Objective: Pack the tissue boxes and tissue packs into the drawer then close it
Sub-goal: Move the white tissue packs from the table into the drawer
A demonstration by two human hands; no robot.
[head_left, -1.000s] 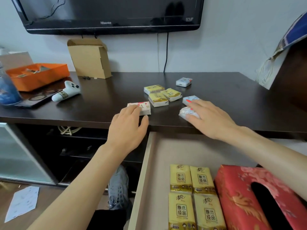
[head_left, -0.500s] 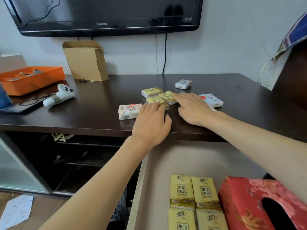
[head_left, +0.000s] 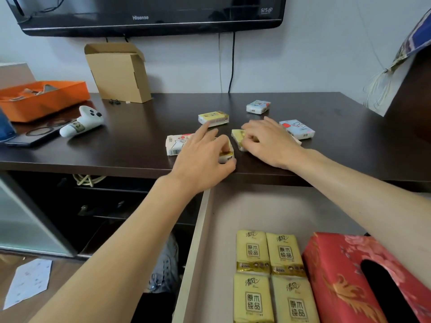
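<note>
Several small tissue packs lie on the dark cabinet top [head_left: 130, 145]. My left hand [head_left: 203, 157] closes around a yellow pack [head_left: 227, 155] near the front edge, index finger stretched toward another yellow pack [head_left: 213, 118]. My right hand [head_left: 270, 141] curls its fingers on a second yellow pack [head_left: 237, 136]. A white pack with red print [head_left: 176, 144] lies left of my left hand. Pale blue packs lie at the right [head_left: 297, 128] and farther back [head_left: 258, 106]. The open drawer [head_left: 198, 248] holds several yellow packs [head_left: 268, 276] and a red tissue box [head_left: 363, 278].
A cardboard box [head_left: 119, 71], an orange tray [head_left: 42, 99], a white controller [head_left: 81, 123] and a phone [head_left: 35, 136] sit at the left of the top. A television [head_left: 149, 15] hangs above. A paper sheet [head_left: 29, 280] lies on the floor.
Both hands left the white and blue packs at the edge and moved inward onto the yellow packs; their fingers now curl on one each.
</note>
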